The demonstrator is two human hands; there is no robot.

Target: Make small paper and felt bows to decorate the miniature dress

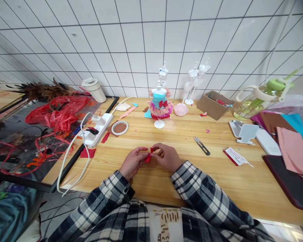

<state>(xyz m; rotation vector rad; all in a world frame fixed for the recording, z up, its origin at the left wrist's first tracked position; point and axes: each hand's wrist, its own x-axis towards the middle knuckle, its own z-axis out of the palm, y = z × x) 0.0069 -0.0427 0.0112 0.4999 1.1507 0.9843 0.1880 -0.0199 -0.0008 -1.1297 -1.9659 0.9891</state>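
Note:
Between my two hands, just above the wooden table, is a small red piece of crepe paper (pixel 147 158), pinched narrow in its middle. My left hand (pixel 134 161) has its thumb and fingertips closed on the left side of it. My right hand (pixel 167 157) pinches it from the right, near the gathered middle. Ahead of my hands stands a miniature dress form (pixel 159 102) with a turquoise top, a red bow and a ruffled pink skirt. Thread snips (pixel 202 146) lie on the table to the right of my right hand.
A white power strip (pixel 100 130) with a looping cable and a roll of tape (pixel 120 127) lie on the left. Farther back are bare white dress forms (pixel 191 79), a pink bowl (pixel 181 109) and a cardboard box (pixel 212 105). A phone stand (pixel 247 133) and bottle (pixel 257 97) stand right.

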